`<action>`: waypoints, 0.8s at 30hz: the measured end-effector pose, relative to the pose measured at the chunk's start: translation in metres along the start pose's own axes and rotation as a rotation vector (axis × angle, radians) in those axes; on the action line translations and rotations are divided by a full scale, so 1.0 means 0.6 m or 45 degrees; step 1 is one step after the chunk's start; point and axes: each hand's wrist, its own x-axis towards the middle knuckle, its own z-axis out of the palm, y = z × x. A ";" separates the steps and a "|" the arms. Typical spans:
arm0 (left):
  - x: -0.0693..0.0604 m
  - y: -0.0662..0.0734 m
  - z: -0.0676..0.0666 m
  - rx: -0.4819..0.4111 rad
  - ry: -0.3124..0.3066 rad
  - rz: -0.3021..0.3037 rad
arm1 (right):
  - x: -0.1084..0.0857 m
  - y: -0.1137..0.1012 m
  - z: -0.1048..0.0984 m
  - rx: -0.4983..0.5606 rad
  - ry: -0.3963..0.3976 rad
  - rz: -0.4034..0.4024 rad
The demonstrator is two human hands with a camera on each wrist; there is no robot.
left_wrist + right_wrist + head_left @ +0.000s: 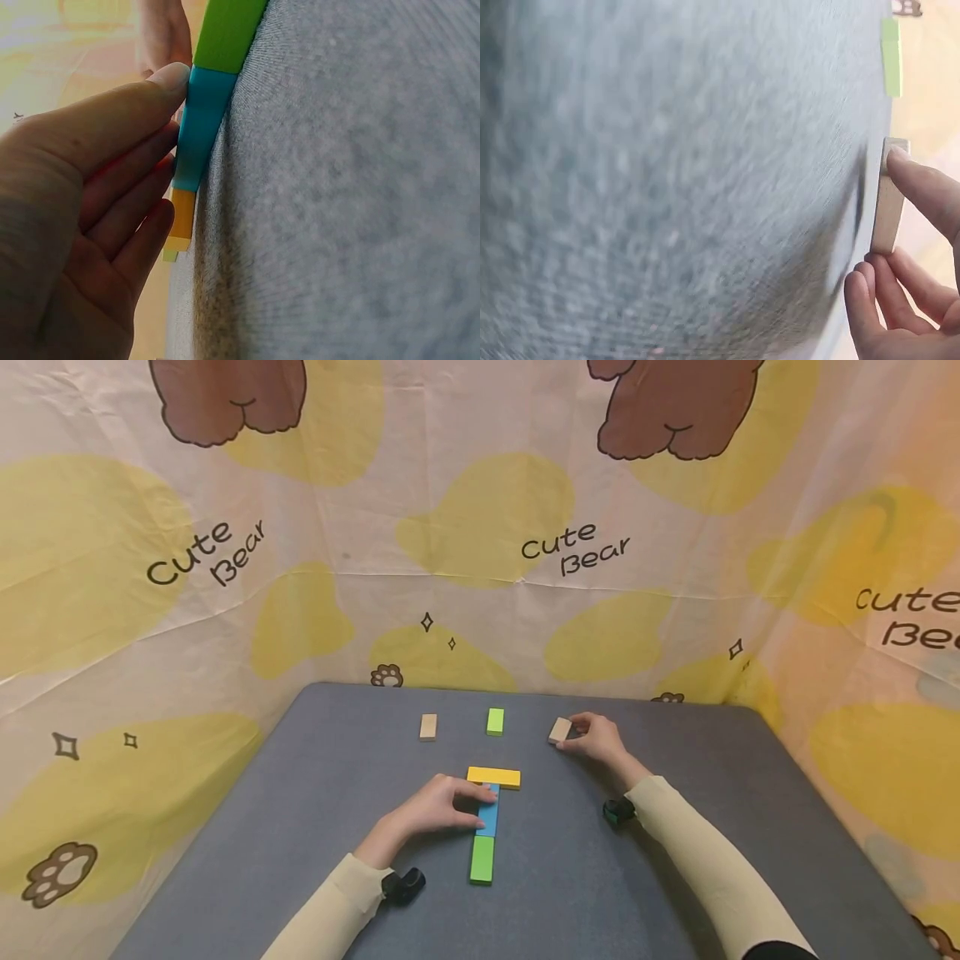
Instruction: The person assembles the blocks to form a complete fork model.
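At the far right of the group, my right hand (596, 739) pinches a plain wooden block (559, 731) by its two ends, thumb on one and fingertips on the other. In the right wrist view this wooden block (889, 206) stands close to the cloth; contact is unclear. My left hand (431, 806) rests its thumb and fingertips along a blue block (489, 810), fingers mostly extended. A green block (482, 860) meets the blue one's near end. Across its far end lies a yellow block (493, 777), making a T shape.
Behind the T, a light green block (495, 722) and another plain wooden block (428, 727) lie apart from each other. All are on a grey cloth-covered table (337, 760). A printed curtain (480, 527) hangs behind and along the sides.
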 end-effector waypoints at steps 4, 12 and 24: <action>0.000 0.001 0.000 0.005 0.003 0.003 | -0.006 -0.015 0.002 -0.001 -0.002 -0.034; -0.001 0.002 0.000 0.010 -0.001 0.003 | -0.013 -0.036 0.007 0.018 -0.031 -0.064; 0.000 0.000 0.000 0.000 0.004 -0.003 | -0.025 -0.055 0.020 0.041 -0.066 -0.093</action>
